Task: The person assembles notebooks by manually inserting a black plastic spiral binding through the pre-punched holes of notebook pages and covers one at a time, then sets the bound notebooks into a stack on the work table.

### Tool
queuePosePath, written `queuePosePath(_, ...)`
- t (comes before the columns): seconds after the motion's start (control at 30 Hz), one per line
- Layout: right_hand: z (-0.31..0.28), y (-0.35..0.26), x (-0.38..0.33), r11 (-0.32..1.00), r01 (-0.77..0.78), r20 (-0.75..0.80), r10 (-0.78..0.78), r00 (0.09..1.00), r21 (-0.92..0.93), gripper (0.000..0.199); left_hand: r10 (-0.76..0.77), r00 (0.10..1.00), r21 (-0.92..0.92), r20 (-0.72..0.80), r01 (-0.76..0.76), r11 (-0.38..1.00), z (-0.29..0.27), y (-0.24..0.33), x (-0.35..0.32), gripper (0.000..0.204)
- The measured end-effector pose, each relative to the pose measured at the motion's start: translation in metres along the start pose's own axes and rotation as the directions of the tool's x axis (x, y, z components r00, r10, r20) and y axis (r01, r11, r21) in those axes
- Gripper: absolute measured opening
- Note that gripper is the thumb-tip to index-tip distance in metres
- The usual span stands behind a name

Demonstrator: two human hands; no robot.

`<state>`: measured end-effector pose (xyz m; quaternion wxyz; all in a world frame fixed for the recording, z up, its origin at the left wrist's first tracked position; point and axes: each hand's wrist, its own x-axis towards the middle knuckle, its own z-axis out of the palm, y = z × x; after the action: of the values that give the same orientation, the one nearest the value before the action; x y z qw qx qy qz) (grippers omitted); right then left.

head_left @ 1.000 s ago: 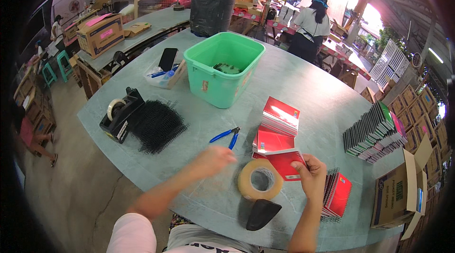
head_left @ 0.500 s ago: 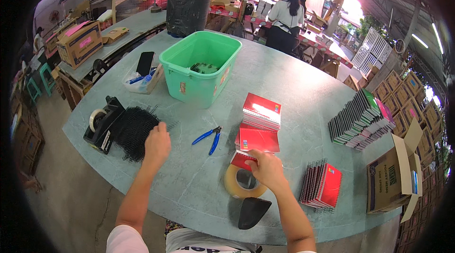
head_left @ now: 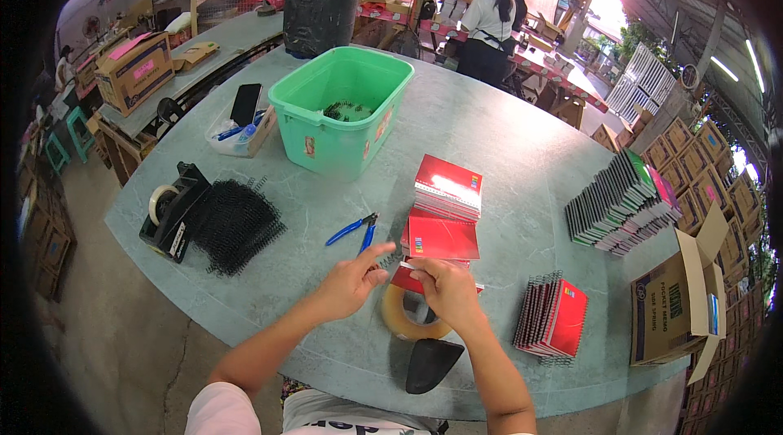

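My right hand (head_left: 449, 292) pinches a small red notebook (head_left: 403, 277) by its upper edge, above a wide roll of tape (head_left: 398, 317). Close to that edge, my left hand (head_left: 342, 284) holds a thin black spiral coil (head_left: 387, 260) between thumb and fingers; the fingers partly hide it. A heap of black spiral coils (head_left: 236, 227) lies at left. Blue-handled cutters (head_left: 351, 229) rest just beyond my left hand. Red notebooks lie in a near pile (head_left: 444, 238) and a far stack (head_left: 449, 178) past my right hand.
A black tape dispenser (head_left: 175, 211) stands left, a green tub (head_left: 342, 137) at the back beside a small tray (head_left: 245, 141). Coiled red notebooks (head_left: 555, 317), stacked notebooks (head_left: 616, 207) and an open carton (head_left: 673, 300) stand right. A black wedge-shaped object (head_left: 432, 366) lies near me.
My left hand has moved right from the coil heap to the red notebook, bringing a coil. My right hand still grips the notebook and has shifted slightly left.
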<state>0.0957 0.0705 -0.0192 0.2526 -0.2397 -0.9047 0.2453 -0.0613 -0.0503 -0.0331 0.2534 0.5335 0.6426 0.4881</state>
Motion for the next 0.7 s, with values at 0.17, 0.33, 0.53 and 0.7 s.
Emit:
queuePosePath(0.17, 0.003, 0.001, 0.003, 0.999, -0.022, 0.002, 0.022, 1.0, -0.037, 0.015, 0.114, 0.992, 0.098, -0.048, -0.109, 0.989, 0.012, -0.006, -0.002, 0.02)
queuePosePath(0.33, 0.0, -0.006, 0.0, 1.0, 0.0, -0.003, 0.0, 1.0, 0.005, 0.014, 0.023, 0.999, 0.035, -0.048, -0.022, 0.999, 0.018, -0.006, 0.0, 0.021)
queuePosePath(0.53, 0.001, -0.006, -0.002, 0.998, 0.057, -0.005, -0.057, 0.998, -0.022, 0.014, -0.368, 0.906, -0.408, 0.209, 0.423, 0.809, 0.003, -0.007, 0.009, 0.022)
queuePosePath(0.7, 0.006, -0.006, -0.001, 0.988, 0.101, -0.044, -0.107, 0.993, -0.121, 0.012, 0.094, 0.994, 0.182, -0.055, -0.082, 0.98, -0.001, -0.007, 0.015, 0.024)
